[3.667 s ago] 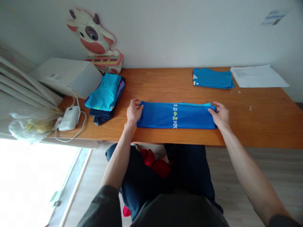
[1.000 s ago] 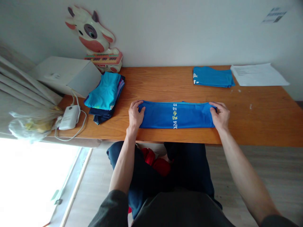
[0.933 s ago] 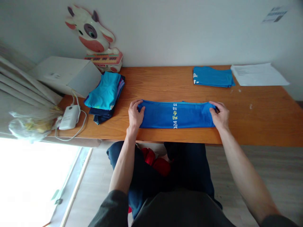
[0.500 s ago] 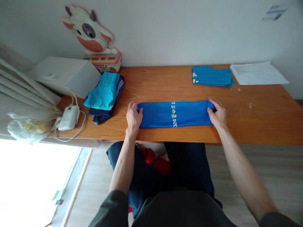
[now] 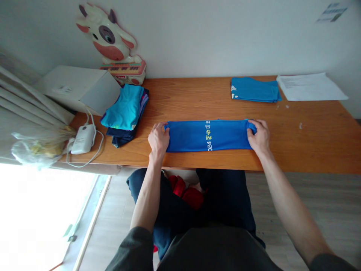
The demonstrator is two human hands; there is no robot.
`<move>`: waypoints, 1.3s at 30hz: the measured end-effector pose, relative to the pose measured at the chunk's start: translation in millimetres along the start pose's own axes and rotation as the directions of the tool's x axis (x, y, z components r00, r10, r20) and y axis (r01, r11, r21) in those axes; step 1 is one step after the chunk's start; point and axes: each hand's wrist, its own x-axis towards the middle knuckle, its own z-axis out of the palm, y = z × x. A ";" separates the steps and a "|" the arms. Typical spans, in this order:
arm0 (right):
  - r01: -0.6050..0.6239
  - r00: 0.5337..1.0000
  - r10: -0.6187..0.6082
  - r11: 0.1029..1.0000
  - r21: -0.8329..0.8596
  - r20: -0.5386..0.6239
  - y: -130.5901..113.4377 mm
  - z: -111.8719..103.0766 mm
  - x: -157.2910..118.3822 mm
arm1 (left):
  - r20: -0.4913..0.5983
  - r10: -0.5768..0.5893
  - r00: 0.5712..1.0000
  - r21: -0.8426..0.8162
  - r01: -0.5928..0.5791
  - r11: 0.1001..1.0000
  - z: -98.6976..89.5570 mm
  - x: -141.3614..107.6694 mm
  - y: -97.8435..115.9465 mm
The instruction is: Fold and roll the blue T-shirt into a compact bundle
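- Left hand (image 5: 158,139) and right hand (image 5: 258,136) pinch opposite ends of a long, folded royal-blue cloth (image 5: 186,136), by the front edge of the brown wooden table (image 5: 186,99).
- White rectangular box (image 5: 79,84), at the left end.
- Stack of folded turquoise, purple and navy garments (image 5: 125,107), just beside it.
- Folded white-printed teal cloth (image 5: 256,91), back edge.
- White paper (image 5: 311,88), back right corner.

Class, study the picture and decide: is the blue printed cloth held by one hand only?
No, the left hand holds one end of the blue printed cloth and the right hand holds the other.
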 end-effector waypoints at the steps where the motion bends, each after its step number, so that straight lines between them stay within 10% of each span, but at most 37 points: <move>1: 0.007 1.000 -0.007 1.000 -0.011 0.006 -1.9 -1.3 -0.5 | -0.008 0.012 1.000 0.000 -0.012 1.000 -1.3 -0.5 2.6; 7: 0.056 0.998 -0.059 0.980 -0.190 -0.013 -37.9 -16.5 -12.2 | 0.094 0.315 0.945 -0.020 -0.314 0.949 7.0 -6.9 25.9; 14: 0.364 0.881 -0.319 0.929 -0.071 0.349 -121.4 11.7 -33.7 | 0.397 0.410 0.821 0.003 -0.448 0.894 26.1 -31.7 49.4; 20: 0.397 0.810 -0.322 0.916 -0.053 0.490 -137.2 51.7 -41.4 | 0.413 0.379 0.828 0.058 -0.439 0.896 31.3 -38.8 44.7; 28: 0.399 0.809 -0.311 0.914 -0.078 0.498 -133.6 49.2 -41.6 | 0.395 0.374 0.839 0.068 -0.433 0.899 28.8 -40.3 40.2; 39: 0.445 0.746 -0.388 0.895 0.028 0.541 -218.8 108.0 -45.8 | 0.411 0.355 0.840 0.077 -0.420 0.904 18.5 -38.5 25.1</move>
